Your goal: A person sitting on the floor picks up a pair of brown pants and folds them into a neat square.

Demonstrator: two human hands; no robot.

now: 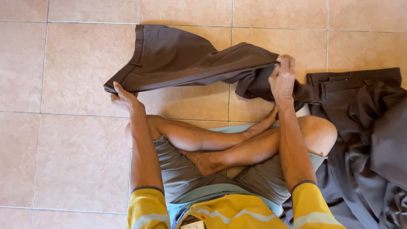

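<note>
A pair of dark brown trousers (182, 59) is stretched out above the tiled floor in front of my crossed legs. My left hand (125, 96) grips its near left corner at the waistband end. My right hand (283, 78) pinches the bunched cloth on the right side, lifted off the floor. The cloth sags between the two hands, and part of it hangs down below my right hand.
A heap of more dark brown garments (364, 140) lies on the floor at my right, touching my right knee. Beige floor tiles (72, 148) spread to the left and ahead. My crossed bare legs (220, 144) sit just under the trousers.
</note>
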